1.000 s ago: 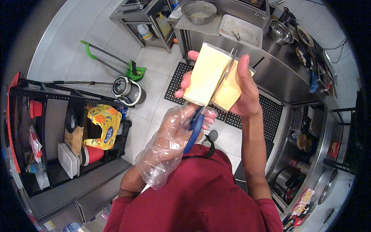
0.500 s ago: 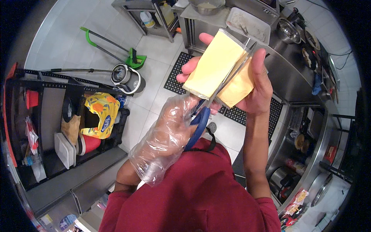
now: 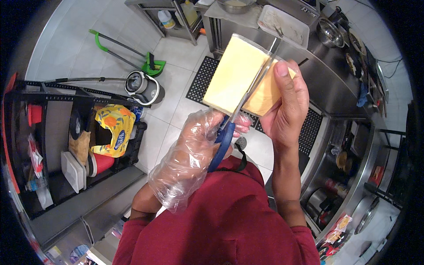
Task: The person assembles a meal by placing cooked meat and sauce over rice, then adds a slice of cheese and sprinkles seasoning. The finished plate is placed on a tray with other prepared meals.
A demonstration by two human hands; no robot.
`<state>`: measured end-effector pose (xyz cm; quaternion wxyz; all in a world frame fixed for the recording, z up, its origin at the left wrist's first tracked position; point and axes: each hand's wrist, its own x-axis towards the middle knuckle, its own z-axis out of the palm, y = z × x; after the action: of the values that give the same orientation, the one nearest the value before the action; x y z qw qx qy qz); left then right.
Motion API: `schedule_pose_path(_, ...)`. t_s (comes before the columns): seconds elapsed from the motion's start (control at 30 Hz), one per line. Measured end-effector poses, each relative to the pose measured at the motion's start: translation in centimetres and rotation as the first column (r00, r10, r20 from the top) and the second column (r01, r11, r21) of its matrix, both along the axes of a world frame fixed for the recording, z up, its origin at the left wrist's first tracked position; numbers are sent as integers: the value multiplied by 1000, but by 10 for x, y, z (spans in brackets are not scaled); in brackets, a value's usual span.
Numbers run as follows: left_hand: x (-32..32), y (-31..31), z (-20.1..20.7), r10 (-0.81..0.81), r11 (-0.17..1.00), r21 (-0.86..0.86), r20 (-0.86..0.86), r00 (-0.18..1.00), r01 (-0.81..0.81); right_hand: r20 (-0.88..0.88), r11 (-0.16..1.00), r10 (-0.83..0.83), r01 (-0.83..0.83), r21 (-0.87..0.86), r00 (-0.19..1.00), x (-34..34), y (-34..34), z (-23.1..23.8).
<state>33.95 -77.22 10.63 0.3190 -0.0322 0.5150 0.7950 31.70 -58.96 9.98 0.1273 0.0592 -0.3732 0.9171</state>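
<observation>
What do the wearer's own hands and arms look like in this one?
The left hand wears a loose, crinkled, see-through plastic glove reaching past the wrist; the right hand is ungloved. Both arms have short, plain dark red sleeves.

**Gripping two-handed, close together**

Gloved left hand (image 3: 190,141) is clenching, left forearm (image 3: 145,201) angling inward. Bare right hand (image 3: 291,106) is pinching, thumb (image 3: 286,81) lying on top, pointing away; right forearm (image 3: 286,176) is extending almost straight ahead.

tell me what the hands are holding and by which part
Left hand: scissors, by the blue handles. Right hand: yellow packet, by its right side.
</observation>
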Motion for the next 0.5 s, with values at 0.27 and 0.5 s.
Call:
schedule_pose_path(0.27, -1, -5, -17, -50, 992, 101, -233, 971, 75, 43, 996, 61, -64, 64, 997, -7, 10, -9)
schedule_pose_path(0.5, -2, -4, -14, -155, 986, -124, -443, 883, 111, 77, 974, 195, -183, -136, 978, -10, 1, -7)
